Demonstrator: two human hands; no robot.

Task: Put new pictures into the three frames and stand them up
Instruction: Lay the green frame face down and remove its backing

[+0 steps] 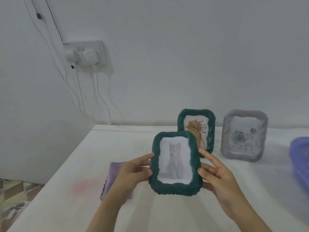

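A dark green frame with a grey cat picture is held upright above the white table, facing me. My left hand grips its left edge and my right hand grips its right edge, index finger stretched upward. Behind it a second green frame with a line-drawn flower picture stands on the table near the wall. To its right stands a grey frame showing a rose picture.
A folded purple cloth lies on the table under my left forearm. A blue plastic basket sits at the right edge. A wall socket with plugs and hanging white cables is at the back left.
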